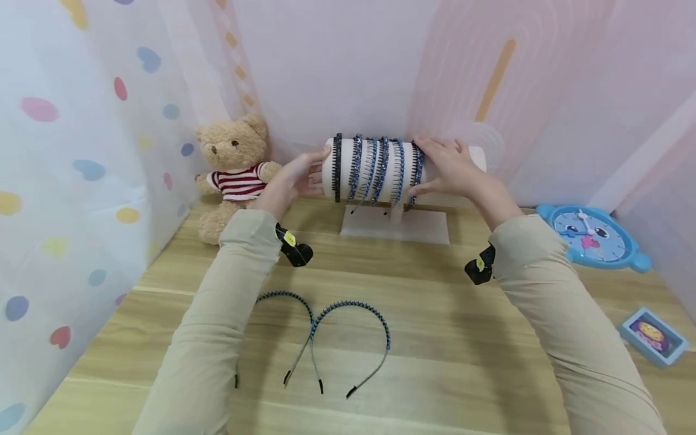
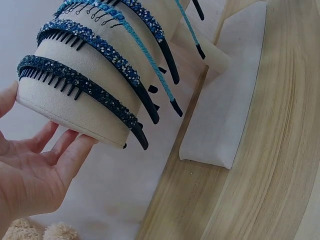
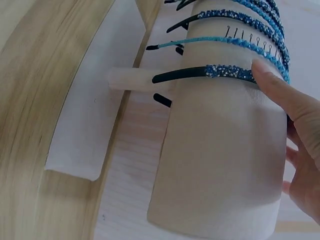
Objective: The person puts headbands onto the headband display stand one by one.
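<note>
A pale cylindrical headband stand (image 1: 364, 194) lies level on a post above a flat white base (image 1: 375, 225). Several headbands are round it: a black one (image 1: 337, 169) at the left end, then glittery and braided blue ones. My left hand (image 1: 299, 175) is at the stand's left end; in the left wrist view its fingers (image 2: 62, 152) extend against the end's edge, holding no headband. My right hand (image 1: 451, 166) grips the rightmost dark blue glittery headband (image 1: 417, 172), thumb near and fingers over the top. In the right wrist view the thumb (image 3: 275, 87) presses on this headband (image 3: 227, 71).
Two blue beaded headbands (image 1: 353, 304) lie on the wooden table (image 1: 424, 338) in front, one partly behind the left sleeve. A teddy bear (image 1: 231, 157) sits at the left. On the right are a blue toy clock (image 1: 592, 235) and a small blue box (image 1: 652, 336).
</note>
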Available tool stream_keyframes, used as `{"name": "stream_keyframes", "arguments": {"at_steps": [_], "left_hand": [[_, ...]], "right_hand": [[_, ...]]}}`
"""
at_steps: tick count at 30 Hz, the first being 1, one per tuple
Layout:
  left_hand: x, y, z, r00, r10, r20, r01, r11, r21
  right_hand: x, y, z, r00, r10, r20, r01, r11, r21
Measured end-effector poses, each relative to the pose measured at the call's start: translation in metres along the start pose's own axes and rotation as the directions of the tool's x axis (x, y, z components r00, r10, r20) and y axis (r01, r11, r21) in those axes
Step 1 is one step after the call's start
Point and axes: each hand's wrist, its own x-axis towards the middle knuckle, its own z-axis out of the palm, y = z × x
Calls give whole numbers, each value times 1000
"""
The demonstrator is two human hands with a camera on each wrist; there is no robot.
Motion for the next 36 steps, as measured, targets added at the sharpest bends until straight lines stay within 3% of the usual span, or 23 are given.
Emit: {"name": "stream_keyframes", "arguments": {"at_steps": [2, 5, 7, 9, 13, 15, 16, 20, 22, 26, 30, 36], "left_hand": [[1, -1, 2, 1000, -6, 0, 6, 1000, 12], [2, -2, 5, 1000, -6, -4, 6, 1000, 7], [0, -3, 4, 1000, -5, -10, 5, 1000, 0], [-1, -2, 1, 1000, -2, -10, 2, 1000, -12], [-4, -3, -6, 1000, 9, -6, -9, 1000, -11], [-6, -4, -9, 1000, 6, 0, -6, 1000, -7], [-7, -4, -10, 1000, 5, 0, -5, 1000, -4], [-11, -4, -14, 1000, -1, 7, 1, 1000, 2], [-12, -3, -15, 1000, 6, 10, -6, 1000, -2], [-13, -3, -15, 1000, 13, 6, -13, 1000, -6], [-11, -4, -13, 1000, -3, -17, 3, 1000, -4], [-10, -3, -12, 1000, -11, -29, 10, 1000, -10]], "right_hand": [[-3, 1, 1, 1000, 24, 8, -24, 1000, 16], [-12, 8, 3, 994, 106, -40, -103, 992, 78], [-22, 17, 7, 981, 171, -90, -153, 972, 181], [-32, 31, 14, 969, 197, -147, -143, 938, 316], [-58, 59, 40, 975, 222, -16, -185, 847, 498], [-67, 66, 59, 973, 210, 95, -230, 855, 465], [-72, 65, 69, 962, 213, 171, -266, 871, 413], [-73, 39, 104, 946, 98, 310, -188, 942, 278], [-68, 15, 118, 933, 11, 359, -116, 955, 274], [-56, -38, 137, 889, -153, 432, -15, 932, 361], [-47, -76, 151, 844, -211, 492, -9, 913, 407], [-41, -92, 155, 845, -230, 482, 29, 921, 388]]}}
